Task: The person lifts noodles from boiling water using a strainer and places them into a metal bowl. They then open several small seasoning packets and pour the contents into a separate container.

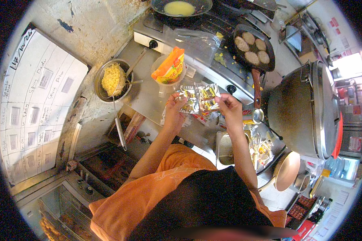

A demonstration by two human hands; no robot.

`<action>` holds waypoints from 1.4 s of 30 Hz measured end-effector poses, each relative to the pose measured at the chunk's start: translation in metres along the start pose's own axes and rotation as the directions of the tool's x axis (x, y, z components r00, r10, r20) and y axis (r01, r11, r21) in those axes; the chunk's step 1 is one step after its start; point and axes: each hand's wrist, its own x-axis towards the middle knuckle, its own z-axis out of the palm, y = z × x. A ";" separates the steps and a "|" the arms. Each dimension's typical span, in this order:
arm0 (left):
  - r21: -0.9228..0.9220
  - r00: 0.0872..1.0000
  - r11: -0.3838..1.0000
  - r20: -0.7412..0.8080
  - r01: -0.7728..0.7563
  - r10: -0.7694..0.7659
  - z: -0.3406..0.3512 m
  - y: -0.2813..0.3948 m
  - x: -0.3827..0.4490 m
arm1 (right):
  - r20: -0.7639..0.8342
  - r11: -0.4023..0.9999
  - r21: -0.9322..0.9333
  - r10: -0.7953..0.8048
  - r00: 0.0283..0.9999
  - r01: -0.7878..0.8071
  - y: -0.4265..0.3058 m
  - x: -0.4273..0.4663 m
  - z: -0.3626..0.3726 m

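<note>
Two joined foil sachets, silver with yellow and green print, are stretched between my hands above the metal counter. My left hand pinches their left edge, and my right hand pinches the right edge. Just beyond them, an orange and yellow printed plastic pouch stands in a clear plastic tub. Other torn wrappers lie on the counter beneath my hands, partly hidden. Off to the left, a steel bowl holds yellow noodles, with a long-handled strainer and another utensil resting in it.
A gas stove bears a wok with yellowish liquid, a clear plastic bag and a skillet of several round patties. A large lidded pot stands at right. Nearer are a rectangular steel pan, a whisk and a can.
</note>
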 end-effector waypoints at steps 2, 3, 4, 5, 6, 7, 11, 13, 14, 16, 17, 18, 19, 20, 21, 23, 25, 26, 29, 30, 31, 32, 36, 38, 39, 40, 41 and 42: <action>0.090 0.999 0.996 0.022 -0.027 0.026 0.005 0.001 -0.001 | 0.005 0.991 0.131 -0.003 1.000 0.003 -0.001 -0.001 0.001; 0.134 0.998 0.991 0.054 -0.026 0.019 0.007 0.002 -0.002 | 0.023 0.974 0.226 -0.004 1.000 -0.001 -0.002 -0.001 0.002; 0.163 0.998 0.987 0.063 -0.009 -0.001 0.009 0.003 -0.002 | 0.048 0.975 0.204 -0.095 0.994 0.083 -0.002 -0.001 0.002; 0.062 0.995 0.998 0.097 0.030 -0.036 0.012 0.004 -0.001 | 0.098 0.963 0.211 -0.190 0.977 0.166 -0.003 -0.001 0.003; -0.054 0.990 0.995 0.113 0.087 -0.081 0.014 0.005 -0.001 | 0.154 0.938 0.239 -0.291 0.944 0.250 -0.005 0.000 0.004; -0.166 0.983 0.973 0.119 0.161 -0.143 0.016 0.007 -0.001 | 0.168 0.929 0.128 -0.364 0.916 0.346 -0.006 0.001 0.004; -0.008 0.970 0.989 0.196 0.149 -0.145 0.017 0.010 -0.012 | 0.257 0.833 -0.146 -0.489 0.833 0.534 -0.011 0.004 0.005; 0.096 0.972 0.995 0.229 0.039 -0.060 0.017 0.008 -0.016 | 0.252 0.783 -0.250 -0.516 0.819 0.570 -0.010 0.004 0.005; 0.144 0.980 0.989 0.191 0.022 -0.049 0.016 0.007 -0.016 | 0.221 0.811 -0.228 -0.497 0.839 0.540 -0.009 0.004 0.005; 0.214 0.990 0.976 0.141 -0.026 -0.004 0.014 0.005 -0.015 | 0.158 0.844 -0.181 -0.482 0.862 0.506 -0.006 0.004 0.005; 0.207 0.995 0.978 0.095 -0.006 -0.014 0.013 0.005 -0.013 | 0.135 0.871 -0.144 -0.454 0.881 0.471 -0.004 0.004 0.004; 0.174 0.997 0.985 0.076 -0.004 -0.010 0.011 0.005 -0.012 | 0.113 0.895 -0.107 -0.422 0.899 0.434 -0.003 0.003 0.002; 0.142 0.998 0.990 0.058 -0.002 -0.007 0.010 0.005 -0.011 | 0.092 0.916 -0.070 -0.389 0.917 0.396 -0.003 0.004 0.001; 0.049 0.997 0.999 0.081 -0.002 -0.001 0.009 0.006 -0.010 | 0.126 0.884 -0.068 -0.451 0.883 0.462 -0.004 0.004 0.000; -0.044 0.995 0.999 0.103 -0.001 0.006 0.009 0.006 -0.010 | 0.101 0.913 0.010 -0.407 0.908 0.408 -0.004 0.003 -0.001; -0.108 0.993 0.993 0.107 -0.035 0.047 0.011 0.006 -0.011 | 0.031 0.938 0.178 -0.306 0.952 0.296 -0.006 0.001 0.000; -0.046 0.991 0.993 0.074 -0.105 0.109 0.017 0.004 -0.014 | 0.049 0.943 0.287 -0.191 0.980 0.169 -0.007 -0.004 0.006; 0.112 0.979 0.974 0.073 -0.196 0.188 0.020 0.002 -0.016 | 0.066 0.910 0.414 -0.034 0.997 0.004 -0.006 -0.008 0.011; 0.283 0.948 0.905 0.075 -0.319 0.311 0.029 -0.004 -0.023 | 0.057 0.808 0.559 0.186 0.981 -0.186 0.002 -0.024 0.030; 0.145 0.959 0.948 0.045 -0.284 0.280 0.032 -0.006 -0.024 | 0.005 0.818 0.547 0.208 0.978 -0.177 0.007 -0.028 0.037; 0.003 0.969 0.969 0.019 -0.245 0.245 0.034 -0.009 -0.025 | -0.037 0.830 0.541 0.186 0.982 -0.137 0.011 -0.031 0.043; 0.037 0.964 0.963 0.002 -0.265 0.265 0.037 -0.011 -0.026 | -0.065 0.908 0.394 0.181 0.981 -0.141 0.015 -0.036 0.050; 0.163 0.939 0.930 -0.049 -0.329 0.341 0.040 -0.014 -0.026 | -0.017 0.999 0.036 0.038 0.999 -0.037 0.023 -0.044 0.056; 0.241 0.924 0.901 -0.039 -0.362 0.381 0.037 -0.012 -0.025 | -0.051 0.999 -0.019 -0.041 0.998 0.040 0.020 -0.041 0.049; 0.289 0.915 0.879 -0.020 -0.380 0.402 0.035 -0.011 -0.025 | -0.114 0.994 -0.054 -0.099 0.989 0.093 0.017 -0.036 0.042; 0.327 0.896 0.844 0.022 -0.426 0.444 0.033 -0.010 -0.024 | -0.175 0.985 -0.092 -0.159 0.972 0.144 0.014 -0.029 0.036; 0.377 0.897 0.825 0.038 -0.422 0.441 0.031 -0.009 -0.024 | -0.107 0.971 -0.160 -0.197 0.974 0.179 0.011 -0.024 0.029; 0.417 0.886 0.792 0.078 -0.446 0.458 0.030 -0.009 -0.023 | -0.037 0.950 -0.224 -0.230 0.972 0.216 0.008 -0.019 0.024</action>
